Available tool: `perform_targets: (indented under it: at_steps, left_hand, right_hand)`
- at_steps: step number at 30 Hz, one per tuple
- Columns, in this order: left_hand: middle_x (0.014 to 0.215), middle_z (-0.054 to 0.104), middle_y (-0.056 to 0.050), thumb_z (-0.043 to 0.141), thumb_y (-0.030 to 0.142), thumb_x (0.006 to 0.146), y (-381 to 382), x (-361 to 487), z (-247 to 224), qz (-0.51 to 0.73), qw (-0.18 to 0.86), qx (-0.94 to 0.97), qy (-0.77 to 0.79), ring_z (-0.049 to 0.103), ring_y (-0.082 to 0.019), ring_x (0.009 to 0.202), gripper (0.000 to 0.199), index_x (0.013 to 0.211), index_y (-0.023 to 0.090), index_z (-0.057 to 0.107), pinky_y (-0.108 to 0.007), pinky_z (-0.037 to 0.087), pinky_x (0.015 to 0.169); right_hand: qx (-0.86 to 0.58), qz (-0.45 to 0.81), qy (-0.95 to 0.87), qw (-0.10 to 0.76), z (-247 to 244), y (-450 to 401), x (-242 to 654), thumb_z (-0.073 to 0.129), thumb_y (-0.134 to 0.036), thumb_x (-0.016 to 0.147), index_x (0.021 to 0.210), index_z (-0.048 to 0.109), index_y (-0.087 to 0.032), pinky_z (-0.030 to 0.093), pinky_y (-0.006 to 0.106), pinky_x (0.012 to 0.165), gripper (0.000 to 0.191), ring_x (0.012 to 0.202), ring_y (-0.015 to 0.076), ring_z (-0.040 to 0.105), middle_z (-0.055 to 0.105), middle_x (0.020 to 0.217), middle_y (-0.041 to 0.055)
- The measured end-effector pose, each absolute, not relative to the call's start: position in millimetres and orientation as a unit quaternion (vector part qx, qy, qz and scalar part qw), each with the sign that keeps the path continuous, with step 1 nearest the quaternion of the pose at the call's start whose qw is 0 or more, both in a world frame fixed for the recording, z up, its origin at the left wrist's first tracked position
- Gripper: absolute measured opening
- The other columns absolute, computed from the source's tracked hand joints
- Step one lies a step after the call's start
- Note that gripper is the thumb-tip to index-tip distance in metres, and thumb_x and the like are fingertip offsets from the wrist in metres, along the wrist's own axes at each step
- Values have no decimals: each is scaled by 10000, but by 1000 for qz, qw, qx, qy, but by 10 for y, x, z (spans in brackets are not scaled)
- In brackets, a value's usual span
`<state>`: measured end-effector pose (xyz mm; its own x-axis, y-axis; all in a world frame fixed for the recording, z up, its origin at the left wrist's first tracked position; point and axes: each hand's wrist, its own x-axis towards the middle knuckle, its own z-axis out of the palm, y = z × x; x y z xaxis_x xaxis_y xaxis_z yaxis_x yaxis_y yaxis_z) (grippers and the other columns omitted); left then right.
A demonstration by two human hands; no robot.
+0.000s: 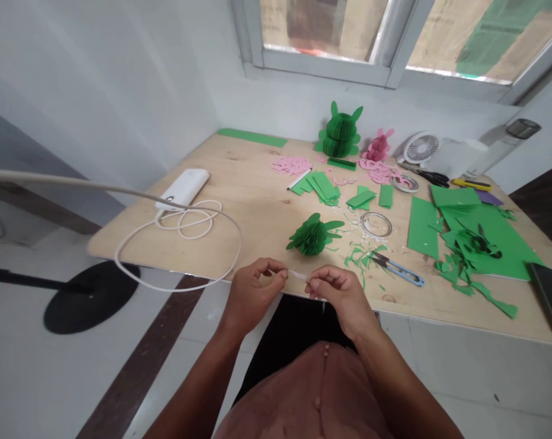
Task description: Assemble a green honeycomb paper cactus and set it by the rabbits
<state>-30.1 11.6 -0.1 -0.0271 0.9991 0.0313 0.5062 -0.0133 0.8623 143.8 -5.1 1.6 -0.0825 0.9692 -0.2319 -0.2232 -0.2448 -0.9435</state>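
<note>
A small whitish translucent strip (297, 275) is stretched between my two hands at the table's front edge. My left hand (261, 286) pinches its left end and my right hand (334, 291) pinches its right end. Just beyond them a small green folded-paper figure (313, 236) lies on the wooden table (253, 201), touched by neither hand. Blue-handled snips (401, 271) rest to the right among green paper scraps (362, 256). A roll of tape (376, 225) lies flat behind the snips.
Larger green (340, 135) and pink (379, 145) paper figures stand by the wall. Green sheets (490, 244) and a dark device (550, 299) lie right. A white power bank (183, 189) with a looped cable (238, 244) is left. A small fan (421, 147) stands behind.
</note>
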Motion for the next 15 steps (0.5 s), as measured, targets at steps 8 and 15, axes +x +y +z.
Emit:
perform_targets:
  at_steps: [8,15]
  left_hand:
    - [661,679,10,546,331,744,140,-345,8,351,331,631,608,607,-167,661,179,692,213,670,-288,476,686]
    - [753,702,-21,527,265,774,220,-419,-89,324,225,713,580,631,-201,740,152,737,230,670,-323,472,696]
  right_hand:
    - [-425,693,-352,464,-8,-64,1492,794,-320,649,705,699,-172,414,207,516,185,522,93,581,700,614,4]
    - [-424,693,-334,478,35,-69,1558,812,-337,636,693,696,-176,433,203,533,207,524,85,577,690,612,-4]
